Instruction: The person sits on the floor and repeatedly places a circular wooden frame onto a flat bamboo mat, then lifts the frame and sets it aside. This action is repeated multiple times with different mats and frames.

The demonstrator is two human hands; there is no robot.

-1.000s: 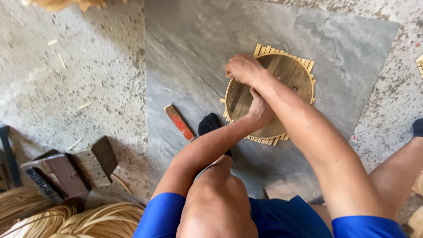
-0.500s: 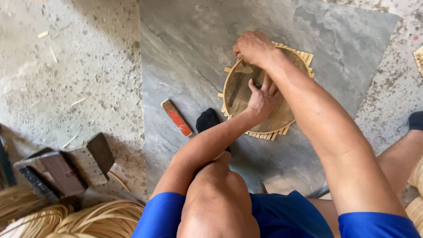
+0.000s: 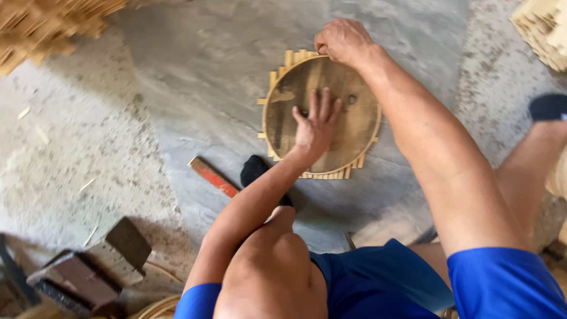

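Left hand [image 3: 316, 127] lies flat, fingers spread, on the round dark wooden disc [image 3: 348, 133], which rests on a mat of pale bamboo slats [image 3: 323, 174]. Right hand [image 3: 344, 41] is pinched closed on the disc's rim at twelve o'clock. A red-edged flat wooden stick [image 3: 212, 176] lies at eight o'clock.

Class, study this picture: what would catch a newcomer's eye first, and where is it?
A round brown wooden disc lies on a mat of pale bamboo slats, upper centre on the grey floor. The left hand presses flat on it; the right hand grips its far rim. A red-edged wooden stick lies nearby, left.
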